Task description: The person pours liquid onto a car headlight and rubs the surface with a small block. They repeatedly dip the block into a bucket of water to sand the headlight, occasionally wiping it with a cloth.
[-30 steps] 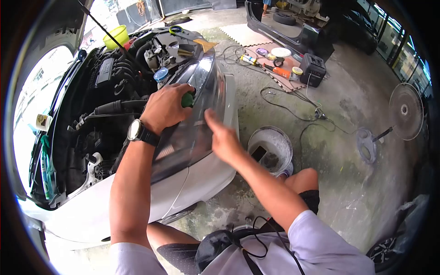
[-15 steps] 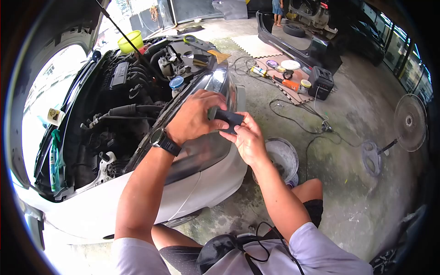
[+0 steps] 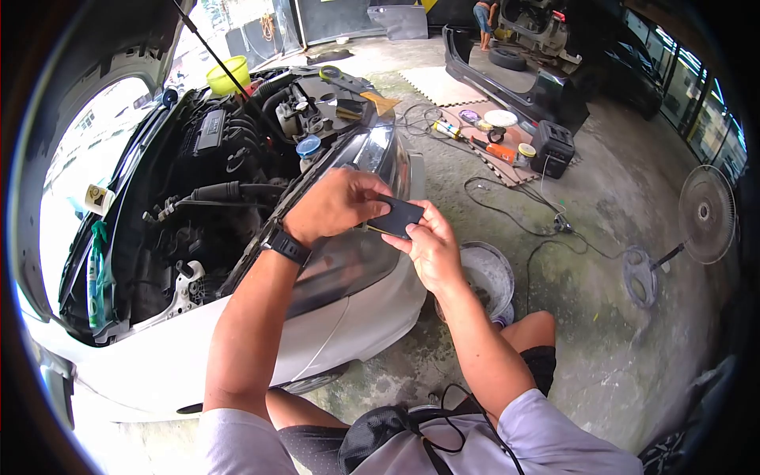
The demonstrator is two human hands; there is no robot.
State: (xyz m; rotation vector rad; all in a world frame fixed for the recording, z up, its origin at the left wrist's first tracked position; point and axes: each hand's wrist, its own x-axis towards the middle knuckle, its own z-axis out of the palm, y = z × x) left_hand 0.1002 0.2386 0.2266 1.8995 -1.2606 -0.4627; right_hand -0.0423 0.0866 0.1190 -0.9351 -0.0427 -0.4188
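Note:
Between my two hands is a small black rectangular piece (image 3: 398,218) that looks like folded sandpaper, with a thin yellowish line along its lower edge. My left hand (image 3: 336,207), wearing a black watch (image 3: 286,244), pinches its left end between thumb and fingers. At the right end, my right hand (image 3: 432,247) grips it, thumb on top and fingers beneath. Both hands are above the headlight (image 3: 336,265) of a white car (image 3: 229,356), whose lens looks cloudy. Part of that lens is hidden behind my left hand and forearm.
The bonnet is up on a prop rod (image 3: 218,62) over the engine bay (image 3: 214,150). A bucket (image 3: 495,273) stands by my right knee. Cables, a black box (image 3: 552,149), an orange tool (image 3: 501,152) and a fan (image 3: 707,212) are on the right. Another person (image 3: 481,24) is behind.
The black piece has turned flatter toward me, and more of its face shows. My left fingers have shifted on its end. The person in the background has bent over.

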